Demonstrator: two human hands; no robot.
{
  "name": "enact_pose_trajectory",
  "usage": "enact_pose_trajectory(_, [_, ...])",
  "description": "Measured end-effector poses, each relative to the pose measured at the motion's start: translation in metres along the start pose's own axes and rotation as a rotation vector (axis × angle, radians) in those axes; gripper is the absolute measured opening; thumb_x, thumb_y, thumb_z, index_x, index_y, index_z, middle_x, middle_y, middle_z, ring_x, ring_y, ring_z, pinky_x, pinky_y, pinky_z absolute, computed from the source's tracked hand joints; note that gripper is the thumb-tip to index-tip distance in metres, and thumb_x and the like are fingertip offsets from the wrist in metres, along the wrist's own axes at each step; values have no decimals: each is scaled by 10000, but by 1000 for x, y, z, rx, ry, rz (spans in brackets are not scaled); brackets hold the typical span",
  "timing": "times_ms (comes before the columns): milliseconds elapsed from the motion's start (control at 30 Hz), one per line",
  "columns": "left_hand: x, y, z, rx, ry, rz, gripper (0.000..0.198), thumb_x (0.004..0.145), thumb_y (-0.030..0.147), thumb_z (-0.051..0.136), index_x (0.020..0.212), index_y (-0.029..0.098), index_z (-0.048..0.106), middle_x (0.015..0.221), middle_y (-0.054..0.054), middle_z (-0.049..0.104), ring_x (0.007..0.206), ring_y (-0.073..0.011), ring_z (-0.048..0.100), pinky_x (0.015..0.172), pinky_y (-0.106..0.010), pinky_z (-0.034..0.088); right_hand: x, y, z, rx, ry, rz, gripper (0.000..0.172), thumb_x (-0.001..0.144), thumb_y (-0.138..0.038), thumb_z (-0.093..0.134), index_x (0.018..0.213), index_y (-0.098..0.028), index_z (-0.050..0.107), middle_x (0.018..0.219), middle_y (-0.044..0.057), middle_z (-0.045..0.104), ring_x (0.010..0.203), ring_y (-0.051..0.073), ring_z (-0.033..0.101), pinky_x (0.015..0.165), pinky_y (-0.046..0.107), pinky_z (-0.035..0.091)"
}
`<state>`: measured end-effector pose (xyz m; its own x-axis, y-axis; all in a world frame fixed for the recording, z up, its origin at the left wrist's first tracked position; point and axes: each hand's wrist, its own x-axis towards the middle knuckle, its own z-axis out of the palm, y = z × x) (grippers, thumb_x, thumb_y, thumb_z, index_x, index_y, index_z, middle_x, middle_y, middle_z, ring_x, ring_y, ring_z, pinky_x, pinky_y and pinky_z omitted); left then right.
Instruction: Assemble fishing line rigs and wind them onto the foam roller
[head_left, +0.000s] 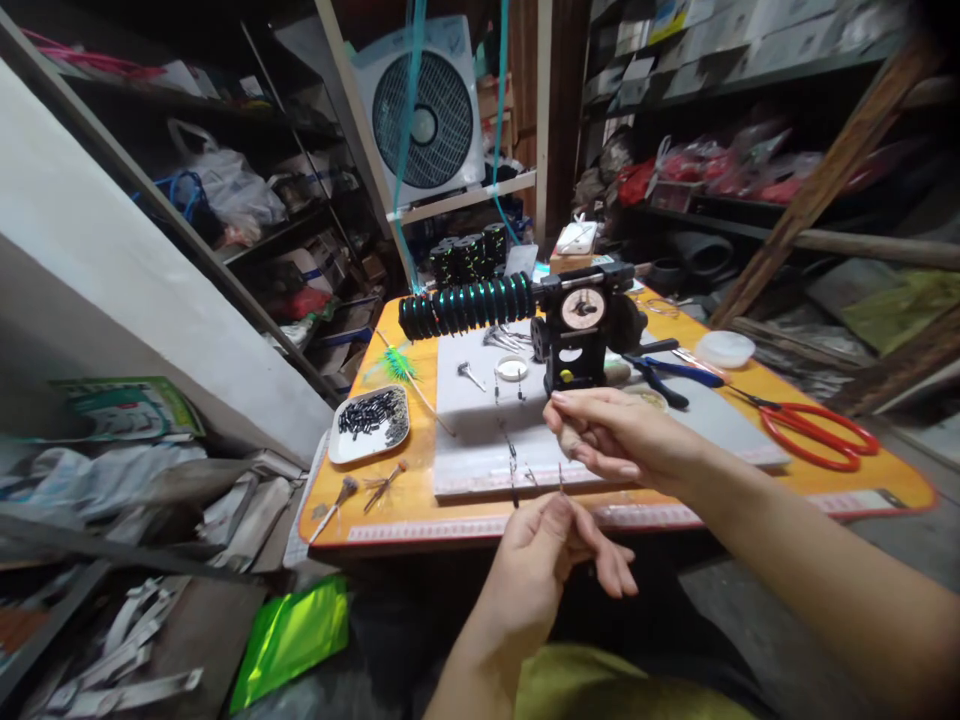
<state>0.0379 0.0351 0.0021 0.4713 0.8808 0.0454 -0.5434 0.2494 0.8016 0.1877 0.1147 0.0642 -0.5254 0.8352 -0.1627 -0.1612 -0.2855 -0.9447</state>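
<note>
My left hand [551,555] is low at the front edge of the orange table [405,500], its thumb and forefinger pinched on a thin metal pin [560,478] that stands upright. Just above it, my right hand [619,435] hovers with fingers curled together near the top of that pin; whether it holds anything is unclear. Both hands are in front of the white work board [480,420]. Behind them stands a black winding device with a round dial [583,325], and a row of dark spools with green thread [469,305] sticks out to its left.
Red-handled scissors [814,430] and blue-handled pliers [667,375] lie at the right of the table. A white dish of small black pieces [370,422] sits at the left, with small brushes [360,490] beside it. A box fan [427,110] stands behind. Cluttered shelves line both sides.
</note>
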Motion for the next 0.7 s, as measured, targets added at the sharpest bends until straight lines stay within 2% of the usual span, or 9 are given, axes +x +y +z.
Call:
enact_pose_trajectory(67, [-10, -9, -1, -198, -24, -49, 395, 952, 476, 523, 730, 152, 570, 502, -20, 639, 540, -163, 672, 789, -365, 554, -1, 10, 4, 40, -12, 19, 359, 857, -504, 621, 816, -151, 572, 526, -13, 576, 293, 3, 266, 306, 140, 101])
enact_pose_trajectory(133, [-17, -12, -2, -283, -35, -126, 391, 935, 485, 555, 771, 133, 603, 598, -74, 725, 593, -192, 729, 704, -323, 577, -2, 16, 8, 78, -13, 28, 354, 847, -497, 632, 790, -154, 564, 515, -14, 570, 293, 3, 268, 306, 135, 102])
enact_pose_trajectory(267, [-26, -9, -3, -345, -48, -221, 390, 925, 477, 571, 854, 102, 652, 758, -138, 781, 631, -221, 758, 579, -253, 564, -6, 18, 12, 124, 5, 46, 324, 829, -462, 659, 761, -159, 568, 486, -23, 548, 287, 6, 262, 295, 132, 98])
enact_pose_trajectory(500, [-30, -7, -7, -347, -42, -283, 437, 942, 488, 534, 911, 80, 690, 755, -144, 777, 611, -231, 752, 587, -277, 565, -9, 19, 12, 132, 26, 39, 316, 846, -447, 658, 752, -155, 583, 483, -16, 557, 275, 2, 273, 287, 128, 106])
enact_pose_trajectory(567, [-27, -5, -6, -301, -31, -225, 437, 945, 476, 532, 942, 77, 712, 821, -151, 784, 704, -238, 764, 673, -305, 577, -10, 18, 12, 108, 23, 13, 327, 852, -457, 656, 770, -147, 594, 496, -14, 564, 276, 1, 268, 285, 134, 105])
enact_pose_trajectory(600, [-25, -3, -5, -243, -19, -170, 407, 942, 445, 549, 970, 77, 722, 881, -153, 786, 798, -245, 766, 766, -327, 575, -10, 17, 12, 89, 15, -5, 333, 856, -464, 654, 783, -144, 602, 500, -16, 564, 277, 1, 261, 285, 138, 106])
enact_pose_trajectory(700, [-15, 8, -3, 29, 14, 42, 308, 938, 305, 567, 1111, 88, 700, 1018, -137, 776, 1101, -264, 690, 1068, -378, 425, -13, 12, 11, -26, 2, -72, 350, 870, -492, 643, 843, -143, 640, 480, -40, 521, 309, 10, 277, 311, 145, 151])
